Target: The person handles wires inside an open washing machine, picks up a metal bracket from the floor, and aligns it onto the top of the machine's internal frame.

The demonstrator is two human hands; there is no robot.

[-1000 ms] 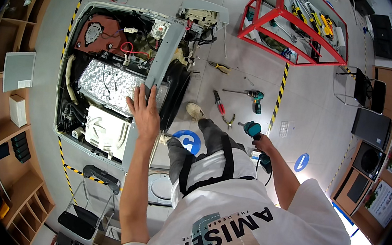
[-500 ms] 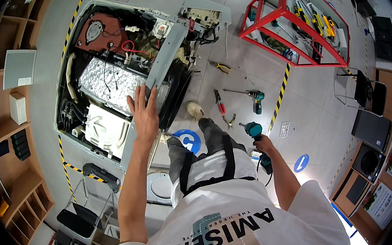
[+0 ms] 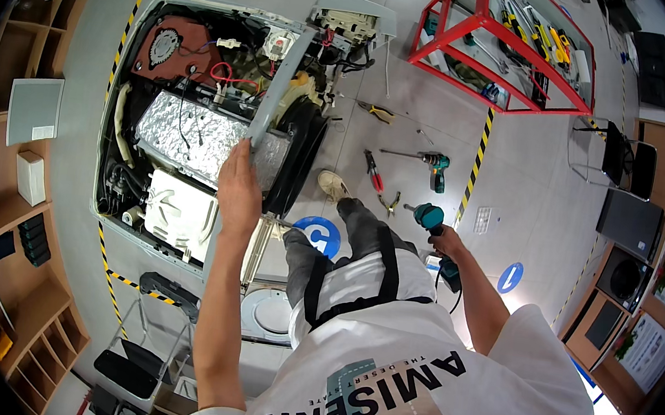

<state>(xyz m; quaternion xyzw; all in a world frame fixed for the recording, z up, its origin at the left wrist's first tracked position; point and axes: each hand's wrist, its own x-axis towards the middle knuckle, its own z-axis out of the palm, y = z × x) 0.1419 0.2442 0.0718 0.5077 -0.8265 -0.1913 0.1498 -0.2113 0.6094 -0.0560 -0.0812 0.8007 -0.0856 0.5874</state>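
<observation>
In front of me stands an opened appliance, apparently a washing machine (image 3: 149, 246), its inner parts bare. A long grey metal bar (image 3: 272, 101) runs along its near side. My left hand (image 3: 238, 197) is closed on that bar, its fingers together; the thumb is hidden. Beside the hand lies a silver foil-covered panel (image 3: 193, 133). My right hand (image 3: 446, 243) grips a green and black cordless drill (image 3: 430, 216) low at my right side, its tip pointing left, away from the appliance.
Pliers with red handles (image 3: 373, 171), yellow-handled pliers (image 3: 376, 112), small pliers (image 3: 388, 204) and another drill (image 3: 437, 170) lie on the floor. A red-framed tool cart (image 3: 509, 96) stands at the far right. A round door (image 3: 269, 313) lies near my left leg.
My left hand has slid lower and its spread fingers have closed together on the grey bar. The bar now looks narrower, shifted slightly left. The right hand with the drill stays almost still.
</observation>
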